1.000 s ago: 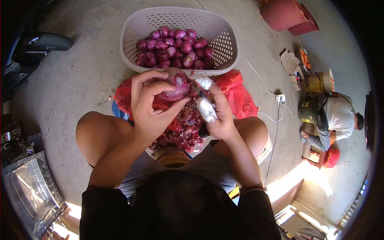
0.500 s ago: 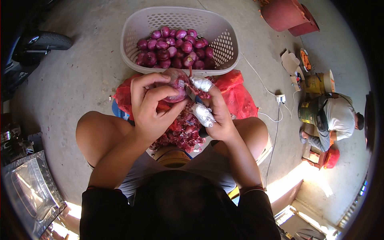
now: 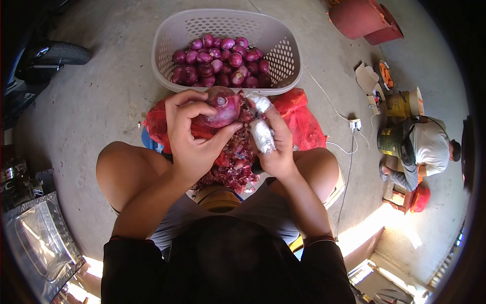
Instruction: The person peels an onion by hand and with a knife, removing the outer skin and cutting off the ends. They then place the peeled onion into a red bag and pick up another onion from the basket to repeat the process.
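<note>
My left hand (image 3: 190,134) grips a large red onion (image 3: 223,107), fingers over its far side and thumb near its lower right. Foil-like silver wrapping (image 3: 261,136) covers the thumb and a finger of my right hand (image 3: 277,147). That hand is closed beside the onion, its fingertips at the loose reddish skin on the onion's right side. The dark handle of a small knife (image 3: 256,167) shows under the right palm; the blade is hidden. Below both hands lies a heap of onion skins (image 3: 230,172) on red netting (image 3: 298,121).
Beyond my hands stands a grey plastic basket (image 3: 228,91) holding many peeled red onions (image 3: 223,61). A power strip (image 3: 355,124) and cords lie to the right. Farther right, a person (image 3: 428,147) bends beside buckets (image 3: 405,104). A wheel (image 3: 63,52) is at upper left.
The onion has turned in my left hand, and its round end now faces up. My right hand has shifted slightly right; the knife blade, visible before against the onion, is now hidden.
</note>
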